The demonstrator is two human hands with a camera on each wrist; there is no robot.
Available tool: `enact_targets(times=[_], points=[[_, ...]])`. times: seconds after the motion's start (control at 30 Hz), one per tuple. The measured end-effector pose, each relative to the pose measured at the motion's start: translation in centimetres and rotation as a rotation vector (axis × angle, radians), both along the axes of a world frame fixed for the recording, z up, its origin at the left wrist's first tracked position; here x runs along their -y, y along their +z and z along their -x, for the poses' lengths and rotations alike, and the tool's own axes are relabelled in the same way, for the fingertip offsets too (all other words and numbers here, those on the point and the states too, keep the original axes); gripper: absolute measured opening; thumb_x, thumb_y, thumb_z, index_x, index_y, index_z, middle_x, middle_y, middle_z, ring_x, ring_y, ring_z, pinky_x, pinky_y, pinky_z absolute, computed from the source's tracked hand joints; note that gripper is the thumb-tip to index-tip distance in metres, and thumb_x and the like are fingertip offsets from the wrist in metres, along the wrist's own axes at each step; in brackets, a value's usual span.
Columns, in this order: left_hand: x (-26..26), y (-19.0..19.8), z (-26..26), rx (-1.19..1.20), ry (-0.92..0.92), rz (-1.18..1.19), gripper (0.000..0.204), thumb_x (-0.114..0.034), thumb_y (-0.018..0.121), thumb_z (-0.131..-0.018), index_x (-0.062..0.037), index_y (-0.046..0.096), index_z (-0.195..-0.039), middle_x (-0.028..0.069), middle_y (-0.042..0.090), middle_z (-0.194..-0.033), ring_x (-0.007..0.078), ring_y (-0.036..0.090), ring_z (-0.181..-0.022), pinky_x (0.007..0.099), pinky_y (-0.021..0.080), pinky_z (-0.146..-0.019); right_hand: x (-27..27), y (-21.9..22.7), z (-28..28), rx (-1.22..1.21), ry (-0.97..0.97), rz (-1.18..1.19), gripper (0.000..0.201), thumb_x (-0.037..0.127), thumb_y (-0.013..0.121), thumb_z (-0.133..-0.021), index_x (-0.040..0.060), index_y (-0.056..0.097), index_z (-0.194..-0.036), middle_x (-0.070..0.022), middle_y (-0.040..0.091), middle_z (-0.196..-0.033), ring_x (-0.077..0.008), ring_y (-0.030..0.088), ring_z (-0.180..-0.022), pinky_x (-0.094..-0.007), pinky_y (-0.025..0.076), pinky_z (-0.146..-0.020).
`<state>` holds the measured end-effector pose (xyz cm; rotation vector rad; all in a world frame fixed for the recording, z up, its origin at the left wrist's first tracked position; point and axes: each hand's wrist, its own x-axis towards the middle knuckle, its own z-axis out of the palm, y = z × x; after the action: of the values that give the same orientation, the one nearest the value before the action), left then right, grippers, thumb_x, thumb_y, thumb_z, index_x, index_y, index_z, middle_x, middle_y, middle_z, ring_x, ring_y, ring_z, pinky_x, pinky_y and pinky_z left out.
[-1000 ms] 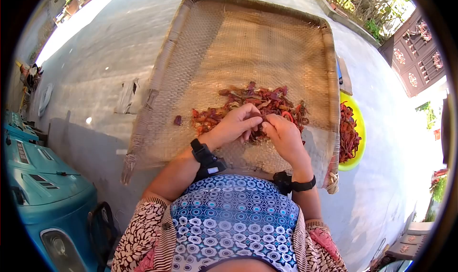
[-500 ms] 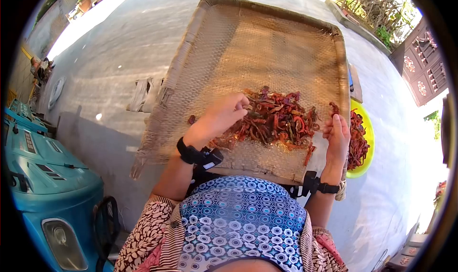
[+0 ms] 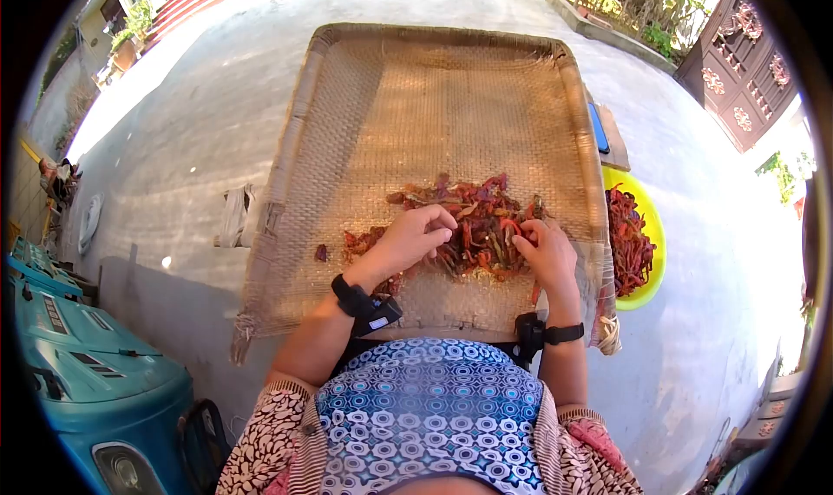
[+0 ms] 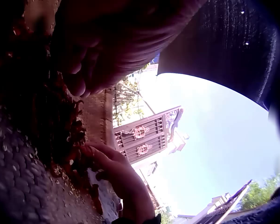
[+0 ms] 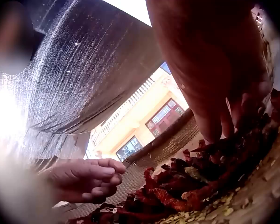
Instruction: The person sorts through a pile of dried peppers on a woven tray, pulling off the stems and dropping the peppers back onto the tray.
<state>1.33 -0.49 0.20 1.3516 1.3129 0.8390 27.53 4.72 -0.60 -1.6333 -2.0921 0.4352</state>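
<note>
Dried red chili peppers (image 3: 482, 235) lie in a heap on a woven tray (image 3: 460, 104), with pale loose seeds (image 5: 196, 215) around them. Over the heap's left part, my left hand (image 3: 415, 242) has its fingers loosely bent, and nothing shows between them. The right wrist view shows this left hand (image 5: 86, 179) from the side, thumb close to the forefinger. At the heap's right edge is my right hand (image 3: 551, 256), its fingertips down among the chilies. Thumb and forefinger of that right hand (image 4: 123, 175) stand apart in the left wrist view.
A yellow basin (image 3: 657, 274) holding more chilies stands right of the tray. A blue-edged item (image 3: 599, 129) lies beyond it by the tray's rim. One dark chili piece (image 3: 321, 253) lies apart at left. A teal vehicle (image 3: 95, 347) stands at lower left.
Both hands were together over the heap, then parted, the right one carrying a chili toward the basin. Now the right hand is back at the heap without that chili raised.
</note>
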Motion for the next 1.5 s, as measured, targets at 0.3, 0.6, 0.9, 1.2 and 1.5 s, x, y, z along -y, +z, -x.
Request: enact_targets(times=[0.3, 0.6, 0.9, 1.2, 1.5], points=[[1.2, -0.6, -0.9, 0.207, -0.095, -0.018, 0.016, -0.017, 0.059, -0.097, -0.0068, 0.061, -0.11, -0.0008, 0.064, -0.089, 0.0045, 0.059, -0.069, 0.0188, 0.045, -0.055, 0.0, -0.4, 0.4, -0.119, 0.114, 0.108, 0.027, 0.016, 0.072, -0.077, 0.0094, 0.065, -0.103, -0.0072, 0.066, -0.089, -0.0264, 0.065, -0.084, -0.0365, 0.05, -0.075], [1.5, -0.7, -0.5, 0.278, -0.102, -0.026, 0.02, -0.015, 0.061, -0.096, -0.0063, 0.058, -0.113, -0.0013, 0.061, -0.085, 0.0051, 0.058, -0.063, 0.019, 0.044, -0.051, 0.2, 0.8, 1.0, -0.618, 0.139, 0.345, 0.023, 0.008, 0.071, -0.082, 0.0042, 0.063, -0.104, 0.0006, 0.063, -0.084, -0.0069, 0.056, -0.069, -0.0229, 0.045, -0.06], [1.4, -1.1, -0.2, 0.269, -0.171, 0.065, 0.015, -0.021, 0.061, -0.097, -0.0075, 0.06, -0.102, -0.0014, 0.061, -0.084, 0.0037, 0.054, -0.058, 0.0179, 0.041, -0.048, 3.2, 2.6, 4.6, -0.976, 0.343, 0.523, 0.015, 0.006, 0.066, -0.09, 0.003, 0.061, -0.104, 0.0018, 0.061, -0.086, -0.0034, 0.053, -0.071, -0.0194, 0.044, -0.061], [2.1, -0.1, 0.3, 0.442, -0.154, 0.027, 0.02, -0.022, 0.059, -0.098, -0.0075, 0.059, -0.113, 0.0038, 0.064, -0.087, 0.0043, 0.058, -0.059, 0.0167, 0.044, -0.045, 2.0, 2.5, 0.9, -0.889, 0.209, 0.531, 0.015, 0.015, 0.064, -0.094, 0.0047, 0.062, -0.105, 0.0005, 0.063, -0.083, -0.0065, 0.058, -0.07, -0.0211, 0.047, -0.063], [2.0, -0.5, 0.7, 0.511, -0.14, 0.048, 0.022, -0.023, 0.057, -0.099, -0.006, 0.059, -0.112, 0.0043, 0.063, -0.085, 0.0071, 0.059, -0.059, 0.0189, 0.047, -0.046, -0.1, 1.5, -7.7, -1.043, -0.172, 0.362, 0.03, 0.036, 0.06, -0.095, 0.0059, 0.064, -0.097, -0.0026, 0.066, -0.082, -0.0108, 0.059, -0.069, -0.0249, 0.048, -0.063]])
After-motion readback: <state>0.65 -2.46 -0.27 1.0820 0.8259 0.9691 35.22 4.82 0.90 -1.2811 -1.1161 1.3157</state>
